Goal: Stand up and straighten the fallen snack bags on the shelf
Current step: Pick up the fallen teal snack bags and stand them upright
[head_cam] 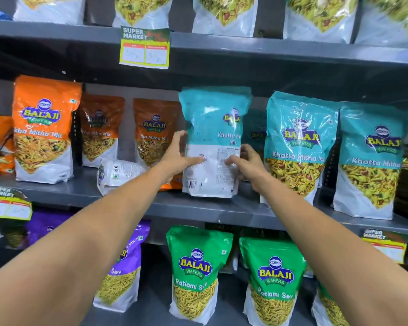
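Note:
A teal snack bag (213,128) stands upright on the middle grey shelf (198,208) with its printed back facing me. My left hand (178,154) touches its left edge, fingers spread and thumb on the white lower panel. My right hand (247,164) grips its lower right edge. Just left of my left arm, a white-backed bag (118,174) lies fallen on its side on the same shelf. Behind it stand dark orange bags (154,130).
Two upright teal bags (299,147) stand to the right, an orange bag (44,128) to the left. Green bags (198,271) and a purple bag (125,278) fill the lower shelf. Price tags (144,48) hang from the shelf edges.

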`<state>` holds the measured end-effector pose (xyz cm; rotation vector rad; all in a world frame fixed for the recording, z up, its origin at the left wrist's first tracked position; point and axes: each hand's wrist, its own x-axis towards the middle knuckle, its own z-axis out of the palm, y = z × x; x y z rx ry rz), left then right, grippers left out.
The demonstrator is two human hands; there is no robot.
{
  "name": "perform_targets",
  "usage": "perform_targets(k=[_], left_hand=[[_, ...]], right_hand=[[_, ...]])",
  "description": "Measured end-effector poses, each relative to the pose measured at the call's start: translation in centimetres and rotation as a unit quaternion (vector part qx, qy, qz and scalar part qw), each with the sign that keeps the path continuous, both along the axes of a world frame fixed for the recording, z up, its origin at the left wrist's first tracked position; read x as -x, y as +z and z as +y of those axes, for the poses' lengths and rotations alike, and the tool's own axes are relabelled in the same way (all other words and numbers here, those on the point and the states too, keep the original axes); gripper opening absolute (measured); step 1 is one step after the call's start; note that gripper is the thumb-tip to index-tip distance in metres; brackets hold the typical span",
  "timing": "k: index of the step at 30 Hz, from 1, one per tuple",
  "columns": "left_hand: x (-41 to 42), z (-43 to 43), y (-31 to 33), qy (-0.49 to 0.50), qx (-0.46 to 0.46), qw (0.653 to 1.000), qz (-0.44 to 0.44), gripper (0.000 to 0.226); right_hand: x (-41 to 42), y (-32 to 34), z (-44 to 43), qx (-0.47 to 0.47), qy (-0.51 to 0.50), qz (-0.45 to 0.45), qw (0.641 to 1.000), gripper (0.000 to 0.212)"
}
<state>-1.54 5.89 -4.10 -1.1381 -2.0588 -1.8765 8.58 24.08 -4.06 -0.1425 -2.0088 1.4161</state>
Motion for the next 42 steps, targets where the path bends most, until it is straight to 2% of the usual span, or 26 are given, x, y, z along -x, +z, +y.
perform_targets(k=[4, 7, 8, 10, 11, 12, 14, 15, 17, 18, 19, 21, 23, 26, 27, 29, 31, 34, 35, 39, 42], left_hand=[[1.0, 0.3, -2.3, -0.017, -0.006, 1.000, -0.001, 0.089], [0.8, 0.1, -2.0, -0.030, -0.011, 0.999, 0.001, 0.085], [0.9, 0.2, -1.9, 0.002, -0.008, 1.000, 0.015, 0.080], [1.1, 0.3, -2.1, 0.157, 0.003, 0.986, 0.060, 0.059], [1.0, 0.4, -2.3, 0.224, 0.006, 0.972, 0.071, 0.045], [0.8, 0.5, -2.6, 0.246, 0.005, 0.967, 0.070, 0.033], [0.6, 1.3, -3.4, 0.203, 0.002, 0.979, 0.027, 0.024], [0.5, 1.4, -3.6, 0.162, -0.009, 0.987, -0.016, 0.023], [-0.1, 1.3, -3.8, 0.036, -0.051, 0.988, -0.140, 0.018], [-0.2, 1.0, -4.0, -0.024, -0.063, 0.981, -0.182, 0.017], [0.0, 0.9, -4.2, -0.061, -0.042, 0.982, -0.174, 0.020], [0.2, 0.8, -4.7, -0.081, 0.038, 0.991, -0.100, 0.031], [0.0, 0.7, -4.7, -0.069, 0.075, 0.992, -0.069, 0.039], [0.8, 0.6, -3.7, -0.084, 0.060, 0.989, -0.103, 0.043], [1.2, 0.5, -3.4, -0.096, 0.059, 0.987, -0.114, 0.051], [2.0, 0.2, -2.8, -0.117, 0.053, 0.981, -0.147, 0.065], [2.2, 0.0, -2.4, -0.150, 0.046, 0.973, -0.170, 0.064], [2.3, 0.1, -2.0, -0.145, 0.056, 0.974, -0.164, 0.054], [2.3, 0.1, -2.1, -0.137, 0.054, 0.976, -0.160, 0.051], [2.1, 0.5, -2.7, -0.126, 0.023, 0.977, -0.170, 0.047], [1.6, 0.3, -2.3, -0.118, 0.036, 0.980, -0.157, 0.038]], right_hand=[[0.6, -2.9, 0.5, -0.018, 0.007, 0.063, 0.998, 0.034], [0.9, -3.1, 0.4, -0.003, 0.007, 0.061, 0.998, 0.037], [1.0, -3.1, 0.4, 0.013, 0.010, 0.052, 0.999, 0.036], [0.9, -3.0, 0.2, 0.095, 0.018, 0.037, 0.995, 0.028], [0.8, -2.9, 0.1, 0.139, 0.019, 0.033, 0.990, 0.031], [0.8, -2.9, 0.1, 0.165, 0.011, 0.034, 0.986, 0.039], [1.0, -2.7, -0.1, 0.172, -0.004, 0.045, 0.984, 0.042], [1.2, -2.8, -0.5, 0.171, -0.004, 0.058, 0.984, 0.036], [1.7, -3.0, -0.9, 0.170, -0.007, 0.083, 0.982, 0.012], [1.8, -3.2, -0.8, 0.177, 0.000, 0.087, 0.980, 0.017], [1.5, -3.1, -0.9, 0.191, 0.019, 0.082, 0.978, 0.032], [1.1, -2.9, -0.4, 0.212, 0.053, 0.051, 0.975, 0.049], [0.9, -2.8, 0.0, 0.200, 0.057, 0.016, 0.978, 0.045], [1.0, -2.7, 0.6, 0.195, 0.014, 0.057, 0.979, 0.031], [1.1, -2.7, 1.0, 0.198, 0.007, 0.068, 0.978, 0.035], [1.3, -2.6, 1.5, 0.211, 0.041, 0.053, 0.975, 0.057], [1.3, -2.6, 1.4, 0.193, 0.098, 0.011, 0.976, 0.070], [1.3, -3.0, 1.6, 0.142, 0.086, 0.018, 0.986, 0.052], [1.2, -3.1, 1.7, 0.129, 0.068, 0.025, 0.989, 0.052], [1.2, -3.5, 2.0, 0.096, 0.041, 0.035, 0.994, 0.089], [1.0, -3.2, 1.6, 0.049, 0.001, 0.014, 0.999, 0.084]])
